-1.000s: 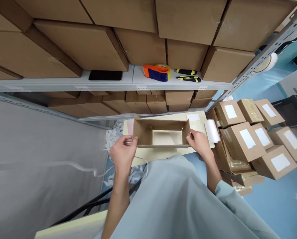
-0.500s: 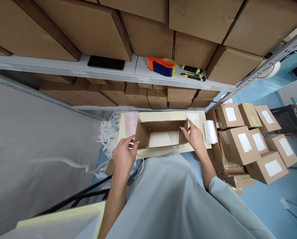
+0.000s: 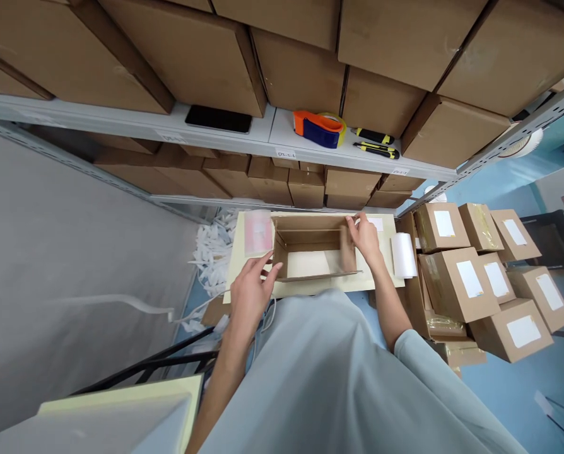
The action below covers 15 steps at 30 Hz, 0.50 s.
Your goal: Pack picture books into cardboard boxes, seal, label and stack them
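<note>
An open cardboard box (image 3: 308, 277) lies on the pale yellow table top (image 3: 237, 265) in front of me, its open side facing up. My left hand (image 3: 252, 287) holds the box at its left end, thumb and fingers at the near left corner. At the far right corner, my right hand (image 3: 364, 238) grips the upper edge with thumb and fingers. The right end panel beside that hand is smeared by motion. A pale bottom shows inside the box, with no goods visible on it.
Right of the box are a white roll (image 3: 404, 255) and stacked labelled cartons (image 3: 471, 287). A pink sheet (image 3: 258, 232) lies to the left. On the shelf (image 3: 275, 129) ahead are a phone (image 3: 218, 118), a tape dispenser (image 3: 317, 129) and yellow-black cutters (image 3: 375, 144). White scraps (image 3: 213, 252) fill the left side.
My right hand has moved from the box's right wall up to its far right corner, and the right end panel is moving. My left hand stays at the left end. The view has shifted slightly.
</note>
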{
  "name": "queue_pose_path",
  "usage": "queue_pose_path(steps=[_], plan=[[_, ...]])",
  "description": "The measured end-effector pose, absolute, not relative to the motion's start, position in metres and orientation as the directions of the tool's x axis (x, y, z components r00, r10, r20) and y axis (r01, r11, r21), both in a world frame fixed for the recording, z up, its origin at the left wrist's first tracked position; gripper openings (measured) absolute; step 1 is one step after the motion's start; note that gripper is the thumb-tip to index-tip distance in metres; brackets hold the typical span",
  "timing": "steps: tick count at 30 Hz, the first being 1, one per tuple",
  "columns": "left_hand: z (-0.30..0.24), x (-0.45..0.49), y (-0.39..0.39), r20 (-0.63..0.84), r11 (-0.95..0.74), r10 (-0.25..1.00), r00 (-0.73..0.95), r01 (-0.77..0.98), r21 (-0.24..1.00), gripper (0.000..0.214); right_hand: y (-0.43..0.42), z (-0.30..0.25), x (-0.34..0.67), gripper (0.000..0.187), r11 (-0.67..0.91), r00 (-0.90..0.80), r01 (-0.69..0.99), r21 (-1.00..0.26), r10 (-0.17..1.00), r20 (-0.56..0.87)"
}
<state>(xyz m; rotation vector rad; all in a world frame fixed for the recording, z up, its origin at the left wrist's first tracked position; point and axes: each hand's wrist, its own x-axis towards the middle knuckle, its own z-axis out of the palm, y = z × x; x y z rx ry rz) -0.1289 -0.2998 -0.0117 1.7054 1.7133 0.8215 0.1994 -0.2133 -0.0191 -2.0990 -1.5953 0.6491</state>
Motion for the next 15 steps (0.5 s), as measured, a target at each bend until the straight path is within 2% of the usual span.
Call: queue_pose_path(steps=[3,6,10,12,15], plan=[[-0.016,-0.130,-0.299,-0.045,-0.008,0.995,0.084,0.547,0.837,0.050,-0.227,-0.021,0.190,0.041,-0.242,0.156,0.713,-0.659,0.970,-0.187],[-0.029,-0.140,-0.297,-0.155,0.056,0.977,0.149,0.520,0.852,0.054,-0.237,-0.022,0.193,0.047,-0.246,0.092,0.621,-0.744,0.966,-0.242],[-0.052,-0.147,-0.286,-0.241,0.096,0.958,0.157,0.616,0.782,0.073,-0.248,-0.026,0.212,0.059,-0.147,0.023,0.598,-0.788,0.986,-0.166],[-0.060,-0.141,-0.280,-0.186,0.085,0.979,0.082,0.664,0.743,0.076,-0.256,-0.031,0.220,0.063,-0.092,0.046,0.641,-0.762,0.996,-0.081],[-0.067,-0.125,-0.276,0.002,-0.009,1.000,0.010,0.692,0.722,0.079,-0.273,-0.043,0.223,0.053,-0.082,0.092,0.651,-0.755,0.995,-0.030]])
